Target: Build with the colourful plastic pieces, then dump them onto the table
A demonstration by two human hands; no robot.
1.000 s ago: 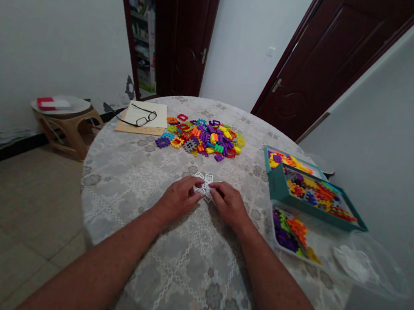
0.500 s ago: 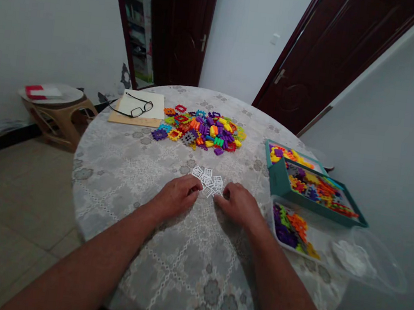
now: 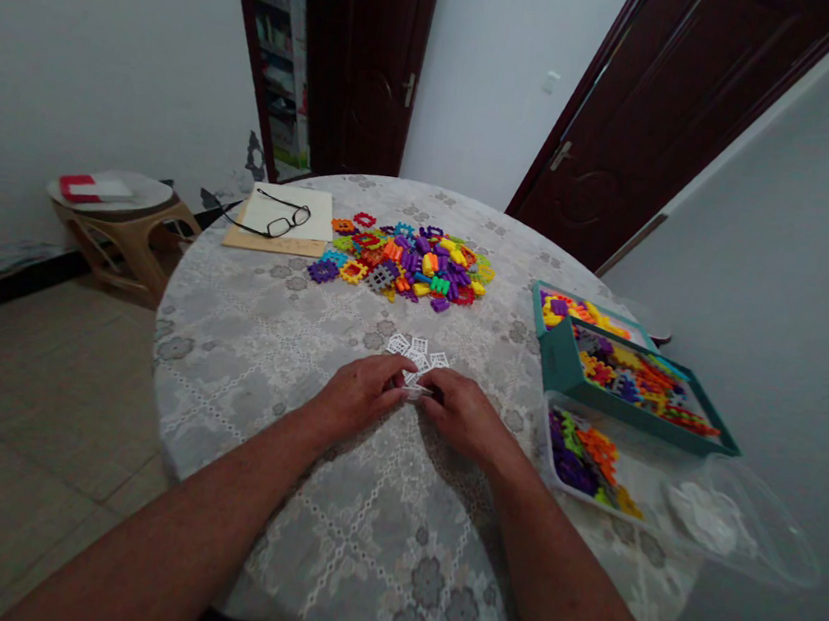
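Both my hands rest on the round table (image 3: 327,532) with its grey lace cloth. My left hand (image 3: 363,397) and my right hand (image 3: 460,412) meet fingertip to fingertip, pinching a small cluster of white square interlocking pieces (image 3: 418,359). Part of the cluster lies on the cloth just beyond my fingers, the rest is hidden under them. Farther back lies a heap of colourful interlocking pieces (image 3: 409,265).
A teal box (image 3: 565,369) of coloured pieces and a clear plastic tray (image 3: 663,502) with more stand at the right edge. Black glasses (image 3: 274,220) lie on paper at the back left. A wooden stool (image 3: 123,219) stands left of the table. Dark doors are behind.
My hands drew apart half a second ago, showing more white pieces, and have now closed together on them again. The camera view shifted slightly.
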